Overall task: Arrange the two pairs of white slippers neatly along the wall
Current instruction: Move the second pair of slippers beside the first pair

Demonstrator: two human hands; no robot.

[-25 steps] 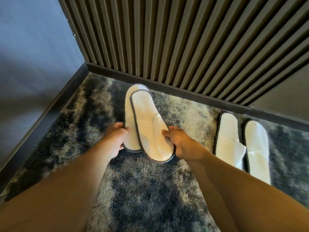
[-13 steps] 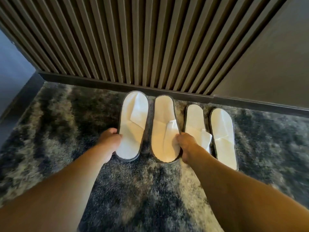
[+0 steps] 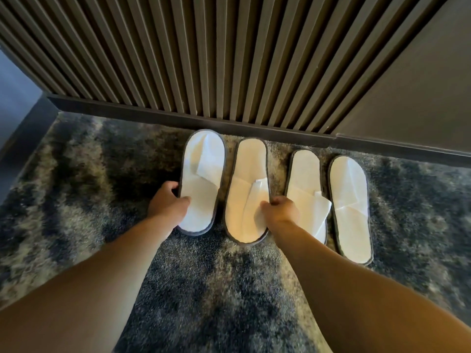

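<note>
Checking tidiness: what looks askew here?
The leftmost slipper, held by the left hand, leans off line with the other three, and its strap lies folded open. Nothing looks damaged.

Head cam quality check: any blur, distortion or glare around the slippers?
Head view: wide-angle bending fans the wall slats outward; carpet and forearms soften toward the edges; slippers stay fairly sharp, bright white without glare; a dark shadow sits beside the left hand.
</note>
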